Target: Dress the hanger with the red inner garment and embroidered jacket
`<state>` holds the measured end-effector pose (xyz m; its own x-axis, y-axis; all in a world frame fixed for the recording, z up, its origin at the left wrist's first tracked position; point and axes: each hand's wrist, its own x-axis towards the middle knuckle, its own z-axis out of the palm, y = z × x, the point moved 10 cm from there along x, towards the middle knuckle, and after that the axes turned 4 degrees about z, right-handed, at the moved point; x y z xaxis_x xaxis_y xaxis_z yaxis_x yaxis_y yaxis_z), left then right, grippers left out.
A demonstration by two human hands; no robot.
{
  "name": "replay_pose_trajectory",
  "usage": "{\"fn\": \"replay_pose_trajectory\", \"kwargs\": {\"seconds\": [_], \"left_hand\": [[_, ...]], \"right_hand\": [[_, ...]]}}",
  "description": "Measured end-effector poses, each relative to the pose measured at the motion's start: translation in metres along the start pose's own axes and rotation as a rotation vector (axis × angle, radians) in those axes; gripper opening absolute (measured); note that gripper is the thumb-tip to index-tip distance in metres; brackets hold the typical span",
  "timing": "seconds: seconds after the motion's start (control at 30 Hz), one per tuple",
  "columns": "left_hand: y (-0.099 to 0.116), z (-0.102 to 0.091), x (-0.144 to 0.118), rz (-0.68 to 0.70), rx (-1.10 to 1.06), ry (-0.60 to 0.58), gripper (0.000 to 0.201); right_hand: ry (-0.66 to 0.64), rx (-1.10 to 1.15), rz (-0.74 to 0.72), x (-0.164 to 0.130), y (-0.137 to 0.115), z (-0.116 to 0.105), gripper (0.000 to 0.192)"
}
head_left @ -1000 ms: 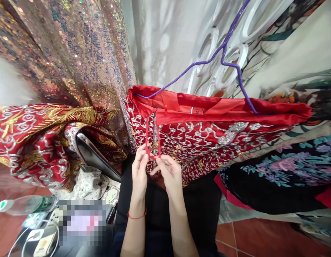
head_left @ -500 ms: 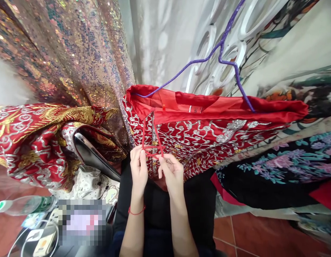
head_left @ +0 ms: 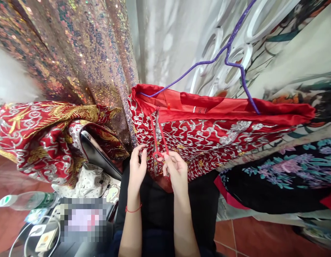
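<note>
A red skirt with silver and gold embroidery (head_left: 216, 134) hangs by its satin waistband from a purple hanger (head_left: 197, 64). Two strands of red drawstring (head_left: 163, 137) run down from the slit in the waistband and meet in a loop near my fingers. My right hand (head_left: 176, 171) pinches the drawstring by that loop between thumb and fingertips. Just left of it, my left hand (head_left: 138, 164) is apart from the cord, its thumb and fingers spread with nothing between them. A thin red bracelet (head_left: 133, 210) circles my left wrist.
At left, another red embroidered garment (head_left: 47, 139) drapes over a black chair back (head_left: 97, 151). Below it lie a plastic bottle (head_left: 28, 200) and a white cable (head_left: 58, 235). A sequined curtain (head_left: 87, 46) hangs behind. Black floral fabric (head_left: 283, 178) is at right.
My left hand has let go of the drawstring and moved slightly left. The crossed loops between my hands have drawn into a smaller loop, still held on the right.
</note>
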<state>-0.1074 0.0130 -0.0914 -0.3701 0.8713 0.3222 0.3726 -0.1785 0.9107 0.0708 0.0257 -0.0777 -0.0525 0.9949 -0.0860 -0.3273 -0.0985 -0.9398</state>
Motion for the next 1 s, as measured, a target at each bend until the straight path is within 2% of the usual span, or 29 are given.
{"fn": "replay_pose_trajectory", "kwargs": {"seconds": [0.1, 0.23, 0.33, 0.47, 0.63, 0.73, 0.83, 0.9, 1.0], "left_hand": [[0.038, 0.017, -0.003, 0.059, -0.180, -0.171, 0.035], [0.051, 0.036, -0.011, 0.052, -0.212, -0.315, 0.030], [0.052, 0.037, -0.010, 0.104, -0.127, -0.289, 0.026], [0.055, 0.025, -0.007, 0.159, -0.051, -0.194, 0.022], [0.075, 0.014, 0.006, 0.272, 0.034, -0.189, 0.019], [0.090, -0.004, 0.031, 0.315, 0.081, -0.093, 0.021], [0.101, -0.028, 0.066, 0.325, 0.048, 0.094, 0.023], [0.101, -0.047, 0.086, 0.316, -0.038, 0.257, 0.024], [0.094, -0.069, 0.104, 0.311, -0.143, 0.478, 0.025]], "right_hand": [[-0.019, -0.009, -0.008, 0.000, 0.001, 0.003, 0.030], [-0.034, -0.022, -0.022, -0.002, -0.002, 0.004, 0.027], [-0.019, -0.039, -0.028, -0.004, -0.006, 0.000, 0.028], [-0.008, -0.104, -0.048, -0.008, -0.011, -0.007, 0.028], [-0.055, -0.328, -0.112, -0.009, -0.022, -0.008, 0.027], [-0.088, -0.392, -0.158, 0.000, -0.040, -0.002, 0.028], [-0.082, -0.421, -0.271, 0.015, -0.074, 0.006, 0.022], [0.020, -0.382, -0.404, 0.022, -0.106, -0.001, 0.017], [0.287, -0.202, -0.607, 0.018, -0.147, -0.034, 0.012]]}}
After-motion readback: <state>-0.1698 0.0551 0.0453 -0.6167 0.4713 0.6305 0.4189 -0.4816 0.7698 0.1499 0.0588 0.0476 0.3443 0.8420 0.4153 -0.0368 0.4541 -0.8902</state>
